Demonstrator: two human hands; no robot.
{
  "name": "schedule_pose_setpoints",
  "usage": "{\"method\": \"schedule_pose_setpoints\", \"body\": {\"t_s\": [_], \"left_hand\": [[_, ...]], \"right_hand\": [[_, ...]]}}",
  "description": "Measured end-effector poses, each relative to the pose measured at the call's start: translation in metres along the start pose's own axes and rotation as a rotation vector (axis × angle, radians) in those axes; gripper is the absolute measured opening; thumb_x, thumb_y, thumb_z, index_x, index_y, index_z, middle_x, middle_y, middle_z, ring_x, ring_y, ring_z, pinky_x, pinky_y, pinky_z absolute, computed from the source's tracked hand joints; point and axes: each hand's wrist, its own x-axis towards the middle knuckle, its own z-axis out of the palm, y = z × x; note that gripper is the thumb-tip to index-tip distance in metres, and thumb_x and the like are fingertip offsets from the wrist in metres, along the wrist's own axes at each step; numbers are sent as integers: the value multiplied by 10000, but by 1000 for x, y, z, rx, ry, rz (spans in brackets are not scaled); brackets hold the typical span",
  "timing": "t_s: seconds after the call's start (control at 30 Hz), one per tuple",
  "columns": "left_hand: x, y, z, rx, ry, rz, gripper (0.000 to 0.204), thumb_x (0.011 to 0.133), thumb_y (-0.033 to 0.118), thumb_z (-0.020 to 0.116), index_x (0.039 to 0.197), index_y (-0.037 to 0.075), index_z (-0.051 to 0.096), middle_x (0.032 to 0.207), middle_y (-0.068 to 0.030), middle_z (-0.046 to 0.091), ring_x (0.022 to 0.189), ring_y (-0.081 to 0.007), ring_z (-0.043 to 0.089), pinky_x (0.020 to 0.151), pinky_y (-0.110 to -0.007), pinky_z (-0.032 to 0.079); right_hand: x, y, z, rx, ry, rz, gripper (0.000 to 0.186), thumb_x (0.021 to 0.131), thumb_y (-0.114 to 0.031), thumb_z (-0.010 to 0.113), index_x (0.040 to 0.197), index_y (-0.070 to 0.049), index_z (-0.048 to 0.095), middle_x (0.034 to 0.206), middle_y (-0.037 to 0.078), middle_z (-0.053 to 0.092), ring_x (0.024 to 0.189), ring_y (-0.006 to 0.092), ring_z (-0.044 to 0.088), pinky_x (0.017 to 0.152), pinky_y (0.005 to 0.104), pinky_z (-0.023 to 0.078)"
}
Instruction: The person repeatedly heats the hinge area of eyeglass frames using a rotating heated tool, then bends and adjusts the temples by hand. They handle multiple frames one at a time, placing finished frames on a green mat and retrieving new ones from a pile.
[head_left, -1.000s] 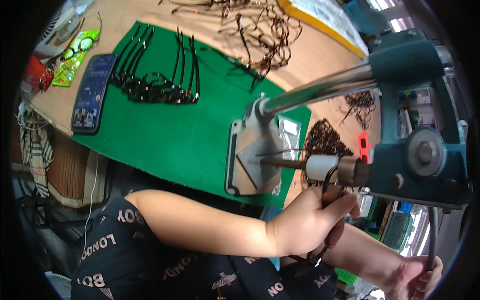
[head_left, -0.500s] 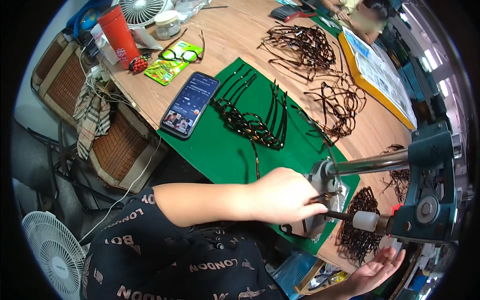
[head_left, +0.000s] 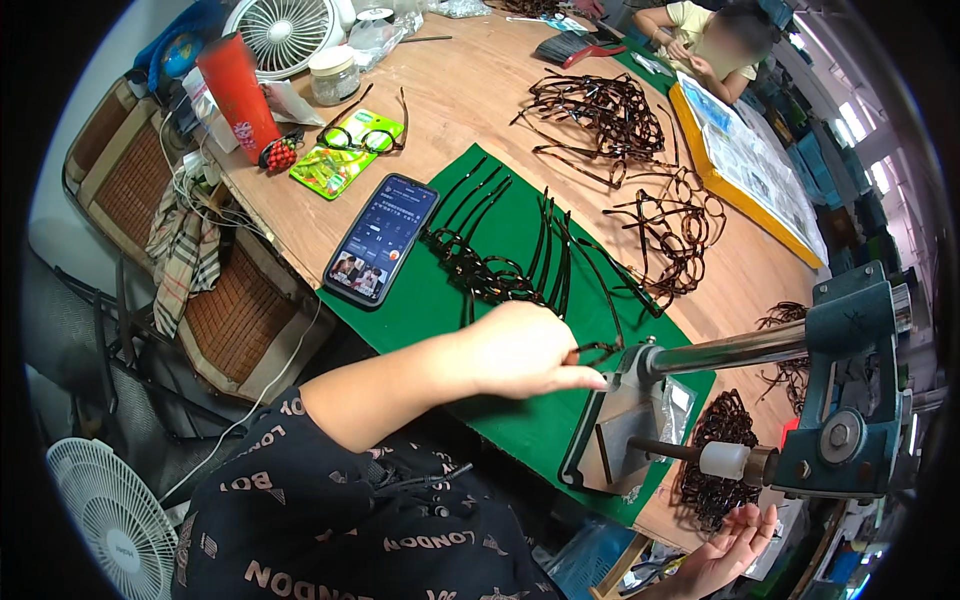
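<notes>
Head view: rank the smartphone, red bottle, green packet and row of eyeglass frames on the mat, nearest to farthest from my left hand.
From your left hand:
1. Row of eyeglass frames, just ahead on the green mat.
2. Smartphone, left, by the mat's edge.
3. Green packet, farther left.
4. Red bottle, farthest left.

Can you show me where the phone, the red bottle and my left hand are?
Phone (head_left: 384, 238): head view, on its screen.
Red bottle (head_left: 240, 98): head view, on its side, about halfway up.
Left hand (head_left: 522, 350): head view, on the back of it.
</notes>
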Motion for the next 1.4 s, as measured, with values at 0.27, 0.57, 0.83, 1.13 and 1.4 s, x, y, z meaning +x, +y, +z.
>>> {"method": "schedule_pose_setpoints", "body": {"t_s": [0.27,0.57,0.83,1.13,1.4], "left_hand": [[-1,-32,-8,496,169,146,493,648,531,681,605,51,579,673,-101,549,731,-286,567,652,-369,455],[-35,-33,-3,379,59,237,338,635,379,718,716,96,553,672,-62,547,703,-265,547,752,-393,382],[8,30,-37,-195,-309,528,321,764,265,676,1008,64,617,884,-111,619,850,-275,582,805,-359,433],[216,-11,59,189,177,67,487,804,285,570,1243,97,474,1379,-200,331,1295,-372,282,1009,-443,342],[193,-37,42,398,40,26,234,765,71,513,975,71,617,1405,-86,370,1194,-299,451,916,-399,431]], "right_hand": [[-17,11,1,-46,-23,37,246,936,-118,442,1150,-2,481,896,70,569,755,131,530,679,241,440],[-30,1,123,-396,-1149,-363,780,715,-243,719,1322,58,332,1303,228,418,1242,371,383,1038,463,292],[-44,15,93,23,-1390,29,815,735,-223,711,1398,-40,274,1128,169,555,1018,283,546,910,335,417],[-12,-48,-150,1,-201,100,641,712,-160,774,1214,68,449,1056,149,606,927,203,605,777,304,493],[106,141,-196,-1404,331,311,557,894,-347,512,1283,38,412,1215,258,518,1151,367,488,981,392,363]]}}
